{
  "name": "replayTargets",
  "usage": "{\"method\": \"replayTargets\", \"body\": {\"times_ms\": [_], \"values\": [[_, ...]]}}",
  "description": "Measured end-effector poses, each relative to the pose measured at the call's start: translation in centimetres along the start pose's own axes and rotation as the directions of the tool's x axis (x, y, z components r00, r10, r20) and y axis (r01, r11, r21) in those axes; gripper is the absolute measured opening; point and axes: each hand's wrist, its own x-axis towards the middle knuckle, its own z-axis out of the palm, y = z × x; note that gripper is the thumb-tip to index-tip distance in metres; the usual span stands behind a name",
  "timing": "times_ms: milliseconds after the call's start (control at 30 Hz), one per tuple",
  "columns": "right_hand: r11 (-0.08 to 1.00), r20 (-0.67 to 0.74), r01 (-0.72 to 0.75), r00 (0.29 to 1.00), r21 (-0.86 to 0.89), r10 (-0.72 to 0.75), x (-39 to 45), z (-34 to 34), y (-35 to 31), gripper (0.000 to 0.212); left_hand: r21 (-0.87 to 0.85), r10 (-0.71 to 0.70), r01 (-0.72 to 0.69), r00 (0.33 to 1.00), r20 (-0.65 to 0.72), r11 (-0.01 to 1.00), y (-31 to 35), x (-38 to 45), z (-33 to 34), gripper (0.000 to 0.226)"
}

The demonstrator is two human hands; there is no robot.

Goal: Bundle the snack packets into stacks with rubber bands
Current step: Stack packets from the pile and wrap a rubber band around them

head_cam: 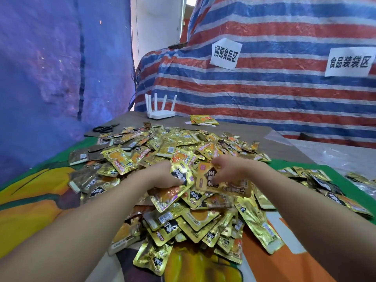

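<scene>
- Snack packets (pixel 179 151), gold foil, lay heaped in a big pile on the table (pixel 284 143).
- Left hand (pixel 162 176) had its grip closed on a few packets at the pile's near crest.
- Right hand (pixel 227 169), just beside the left hand, pinched another packet.
- Beyond the pile stood a white router (pixel 160 112); black scissors (pixel 104 128) lay to the pile's far left.
</scene>
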Motion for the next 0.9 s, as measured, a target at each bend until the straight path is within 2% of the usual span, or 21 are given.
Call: {"method": "replayTargets", "body": {"times_ms": [67,133,200,267,333,433,467,533,633,700,767,833,900], "values": [[1.0,0.094,0.005,0.996,-0.02,-0.003,1.4,0.3,-0.4,0.04,0.029,-0.009,0.008,0.999,0.038,1.0,0.9,0.7,0.8,0.081],[0.998,0.153,0.012,0.988,-0.057,-0.003,2.4,0.5,-0.8,0.059,0.096,-0.008,0.008,1.0,0.0,0.995,1.4,1.2,1.3,0.072],[0.992,0.162,0.026,0.987,-0.124,-0.006,2.9,0.6,-1.1,0.062,0.141,-0.012,0.017,0.999,-0.033,0.99,1.6,1.6,1.6,0.069],[0.985,0.134,0.046,0.991,-0.168,-0.024,3.1,0.8,-1.3,0.052,0.128,-0.029,0.033,0.999,-0.029,0.991,1.6,1.7,1.8,0.069],[0.973,0.078,0.043,0.997,-0.226,-0.026,2.9,0.9,-1.4,0.051,0.084,-0.036,0.041,0.998,-0.06,0.996,1.6,1.4,1.9,0.068],[0.897,-0.111,0.066,0.986,-0.436,-0.127,2.0,1.4,-1.4,0.045,-0.035,-0.019,0.014,0.988,-0.155,0.999,1.7,1.1,1.8,0.07],[0.886,-0.158,0.073,0.974,-0.458,-0.162,1.7,1.8,-1.3,0.041,-0.071,-0.01,-0.003,0.983,-0.182,0.997,1.7,0.8,1.7,0.072],[0.933,-0.215,0.074,0.964,-0.353,-0.158,0.7,2.5,-0.8,0.035,-0.086,0.023,-0.043,0.975,-0.223,0.995,1.5,0.2,1.3,0.075],[0.997,-0.274,0.067,0.959,-0.047,-0.077,-1.2,2.9,0.7,0.023,-0.073,0.079,-0.101,0.961,-0.263,0.992,-0.1,-1.2,-0.4,0.07],[0.987,-0.31,0.092,0.95,0.135,-0.046,-2.7,2.4,1.6,0.021,-0.158,0.045,-0.084,0.971,-0.235,0.984,-1.9,-2.3,-2.3,0.054],[0.948,-0.254,0.12,0.966,0.295,-0.044,-4.0,1.4,2.2,0.021,-0.23,0.016,-0.052,0.987,-0.158,0.972,-4.1,-3.2,-4.1,0.036],[0.958,-0.112,0.117,0.99,0.261,-0.09,-4.9,0.4,1.7,0.018,-0.21,0.04,-0.055,0.996,-0.079,0.976,-5.9,-4.0,-5.7,0.036],[0.99,0.022,0.14,0.99,0.026,-0.141,-4.7,-0.4,0.1,0.014,-0.081,0.076,-0.077,0.997,-0.018,0.994,-6.9,-4.4,-6.6,0.043]]}}
